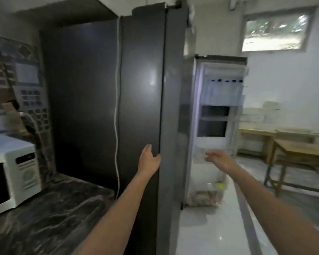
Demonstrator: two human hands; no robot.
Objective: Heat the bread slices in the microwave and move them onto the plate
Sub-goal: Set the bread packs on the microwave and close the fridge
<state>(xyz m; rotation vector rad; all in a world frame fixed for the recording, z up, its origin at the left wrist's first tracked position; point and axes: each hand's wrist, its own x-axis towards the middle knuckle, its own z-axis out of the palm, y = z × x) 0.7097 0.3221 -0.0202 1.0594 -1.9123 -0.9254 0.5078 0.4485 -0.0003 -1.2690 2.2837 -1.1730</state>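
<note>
Blur hides right hand (213, 157) fingers; microwave (11, 176) cut off.

Fridge in the middle, microwave to its left, tables off to the right.

The microwave (11, 173) sits on the countertop (50, 214) at the left, against the tiled wall (13, 74). The refrigerator (99, 100) stands just right of the counter, with a cord (117, 115) hanging down its side. The left hand (150, 159) rests flat on the front edge of the closed fridge door. To the right, the other door (217, 126) stands open, and the right hand (216, 157) is held out before its shelves, touching nothing clearly. Wooden tables (298, 150) stand further right, below a window (275, 32).
</note>
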